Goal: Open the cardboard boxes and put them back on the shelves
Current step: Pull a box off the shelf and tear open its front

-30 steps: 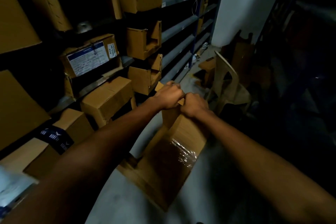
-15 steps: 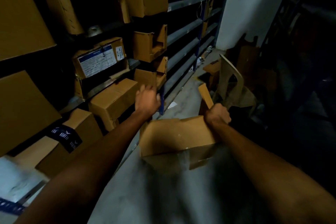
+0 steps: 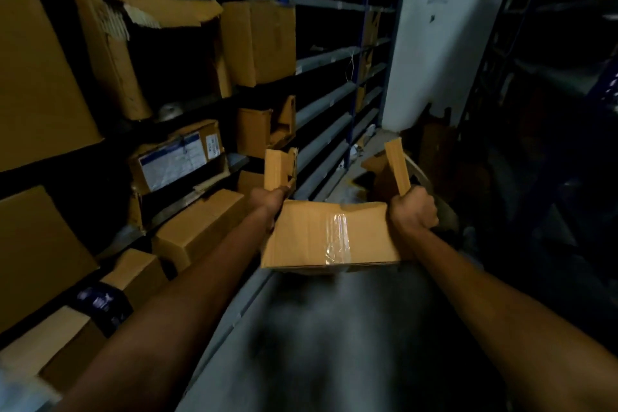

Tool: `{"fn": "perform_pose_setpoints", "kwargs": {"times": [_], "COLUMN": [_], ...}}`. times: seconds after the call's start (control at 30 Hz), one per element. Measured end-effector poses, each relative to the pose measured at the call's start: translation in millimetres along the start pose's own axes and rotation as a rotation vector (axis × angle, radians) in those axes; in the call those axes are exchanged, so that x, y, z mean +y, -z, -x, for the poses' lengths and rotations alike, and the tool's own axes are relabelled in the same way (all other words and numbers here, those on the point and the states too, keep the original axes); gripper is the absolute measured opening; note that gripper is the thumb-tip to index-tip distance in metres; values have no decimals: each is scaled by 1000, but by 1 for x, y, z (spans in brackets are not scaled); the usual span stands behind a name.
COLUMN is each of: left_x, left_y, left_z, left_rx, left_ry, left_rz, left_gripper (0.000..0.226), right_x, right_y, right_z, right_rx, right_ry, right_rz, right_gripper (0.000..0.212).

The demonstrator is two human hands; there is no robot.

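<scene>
Half a second before, only the right hand [image 3: 413, 211] gripped the small brown cardboard box with clear tape on its side [image 3: 331, 234], and the left hand [image 3: 269, 199] was free in the air, spread open. Now both hands held it, one at each end, and the box was raised in front of the grey metal shelves with blue posts [image 3: 327, 100]. The two end flaps stood up: the torn left flap [image 3: 279, 167] at about 11 o'clock from the box, the narrow right flap [image 3: 397, 164] at about 1 o'clock. I judged that the opening step was finished for this box and that the return to a shelf was next.

The right fingers were closed in a fist around the base of the right flap. The left fingers were hidden behind the box corner, so I could not tell how they lay; the hand pressed against that end.

The inside of the held box was not visible. At 10 o'clock, a large torn-open brown box on the upper shelf [image 3: 150, 53] looked dark inside. Below it stood a brown box with a white printed label [image 3: 177, 157], its content hidden.
</scene>
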State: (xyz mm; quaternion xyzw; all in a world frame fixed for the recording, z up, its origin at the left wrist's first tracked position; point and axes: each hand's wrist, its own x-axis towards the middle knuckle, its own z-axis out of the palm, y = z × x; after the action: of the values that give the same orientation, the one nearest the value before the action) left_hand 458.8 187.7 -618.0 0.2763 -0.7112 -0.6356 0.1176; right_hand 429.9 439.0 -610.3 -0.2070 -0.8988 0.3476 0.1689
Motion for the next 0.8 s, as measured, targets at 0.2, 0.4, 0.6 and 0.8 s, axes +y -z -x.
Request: {"fn": "perform_pose_setpoints", "kwargs": {"times": [0.2, 0.4, 0.6, 0.8], "left_x": [96, 177, 255, 350], "left_y": [-17, -30, -34, -22], "left_z": [4, 13, 18, 35], "left_rx": [166, 315, 418, 532], "left_ry": [-233, -445, -653, -804], "left_rz": [-198, -179, -119, -113], "left_gripper": [48, 30, 24, 25], "right_x": [-50, -101, -146, -197], "right_y": [47, 99, 150, 191], "right_z": [-40, -68, -97, -131], "right_rx": [142, 253, 340, 417], "right_ry": [85, 113, 189, 302], "right_rz": [-133, -279, -404, -566], "right_gripper": [19, 18, 13, 4]}}
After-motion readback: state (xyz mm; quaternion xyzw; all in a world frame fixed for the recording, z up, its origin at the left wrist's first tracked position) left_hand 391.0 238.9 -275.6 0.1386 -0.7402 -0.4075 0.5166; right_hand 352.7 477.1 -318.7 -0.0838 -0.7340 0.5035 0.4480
